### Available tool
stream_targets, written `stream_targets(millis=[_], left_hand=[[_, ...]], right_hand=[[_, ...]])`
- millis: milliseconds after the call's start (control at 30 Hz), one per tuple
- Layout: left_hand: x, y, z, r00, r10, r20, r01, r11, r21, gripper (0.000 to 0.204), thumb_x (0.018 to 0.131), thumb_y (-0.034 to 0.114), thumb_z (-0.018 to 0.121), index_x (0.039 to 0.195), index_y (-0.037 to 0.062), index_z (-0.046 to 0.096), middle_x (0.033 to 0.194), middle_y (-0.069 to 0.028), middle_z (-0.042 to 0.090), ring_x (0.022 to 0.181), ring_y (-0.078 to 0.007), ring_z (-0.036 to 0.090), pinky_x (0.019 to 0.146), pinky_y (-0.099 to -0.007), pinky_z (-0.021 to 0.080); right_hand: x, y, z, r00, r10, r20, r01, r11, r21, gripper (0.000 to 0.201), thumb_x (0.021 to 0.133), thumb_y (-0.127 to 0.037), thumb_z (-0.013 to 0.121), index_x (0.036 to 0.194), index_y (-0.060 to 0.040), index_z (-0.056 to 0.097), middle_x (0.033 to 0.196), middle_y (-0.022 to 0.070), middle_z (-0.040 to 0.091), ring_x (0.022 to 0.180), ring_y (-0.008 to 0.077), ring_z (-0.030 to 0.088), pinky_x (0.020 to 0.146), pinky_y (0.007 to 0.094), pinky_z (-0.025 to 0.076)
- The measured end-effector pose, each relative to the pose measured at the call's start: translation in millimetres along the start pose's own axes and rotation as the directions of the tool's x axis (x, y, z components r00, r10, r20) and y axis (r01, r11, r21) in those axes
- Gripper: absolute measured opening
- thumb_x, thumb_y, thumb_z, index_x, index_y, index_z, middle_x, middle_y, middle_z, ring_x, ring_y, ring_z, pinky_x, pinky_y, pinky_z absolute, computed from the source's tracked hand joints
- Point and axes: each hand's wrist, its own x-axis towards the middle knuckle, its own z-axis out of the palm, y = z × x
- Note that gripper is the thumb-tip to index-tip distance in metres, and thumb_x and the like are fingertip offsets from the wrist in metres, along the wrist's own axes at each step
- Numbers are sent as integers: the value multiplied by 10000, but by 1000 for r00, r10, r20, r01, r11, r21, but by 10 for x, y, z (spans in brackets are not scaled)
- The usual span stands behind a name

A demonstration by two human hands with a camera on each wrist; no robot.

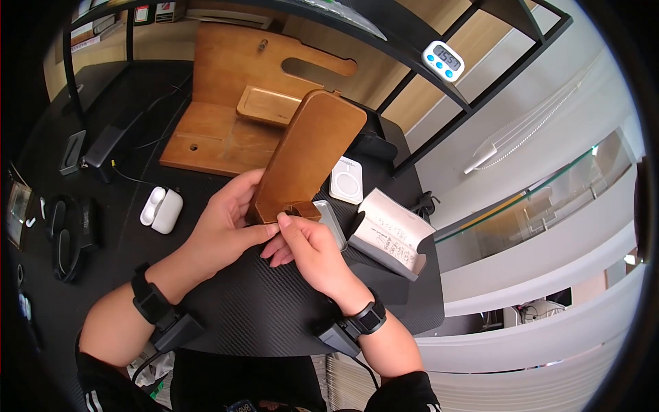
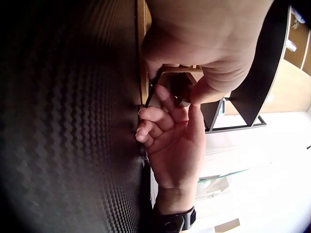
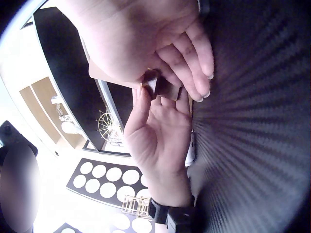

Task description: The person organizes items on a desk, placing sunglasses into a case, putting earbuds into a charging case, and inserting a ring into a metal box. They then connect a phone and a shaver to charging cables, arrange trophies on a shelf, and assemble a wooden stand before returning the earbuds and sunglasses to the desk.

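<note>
A brown wooden piece, a tall rounded panel with a short ledge at its lower end, stands tilted between the two hands. The left hand grips its lower left side, with the thumb at the ledge's front edge. At the ledge's small block, the right hand pinches with thumb and index finger; its other fingers are loosely bent below. In the left wrist view the right hand is palm up under the ledge. The right wrist view shows a dark angular part between the fingertips of both hands.
Behind stands a larger wooden stand. White earbud case lies left; white charger pack and open grey case lie right. A black shelf frame holds a timer. Glasses and cables are at far left.
</note>
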Motion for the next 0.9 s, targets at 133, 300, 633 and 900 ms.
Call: stream_targets(millis=[133,300,633,900], left_hand=[[-17,14,13,1000,-12,-20,12,1000,1,637,739,-94,599,1324,-7,361,1258,-111,495,1167,-168,475,998,-288,356],[-16,-5,17,999,34,-8,-33,999,40,633,740,-95,594,1322,-9,362,1256,-110,493,1172,-167,470,1004,-291,350],[-4,-21,-20,997,75,-28,-73,995,66,653,739,-71,621,1331,-6,351,1276,-104,484,1187,-177,463,1012,-306,343],[19,81,-74,986,67,-152,-89,986,-144,611,774,-60,606,1329,-5,357,1271,-101,498,1138,-175,512,947,-293,422]], right_hand=[[-3,-19,-11,999,19,27,-18,999,-48,427,988,-343,381,890,22,581,765,94,645,646,119,603,613,226,484],[-7,-15,-24,998,35,42,-31,995,-91,443,998,-344,342,934,20,587,824,102,656,690,128,617,659,225,494],[-5,79,-44,998,-63,13,64,989,-130,492,970,-323,439,659,27,589,637,73,617,624,130,609,568,239,465],[-53,-130,-7,906,-284,-314,277,959,-69,311,924,-177,557,665,-11,601,571,-14,520,502,35,466,468,187,335]])
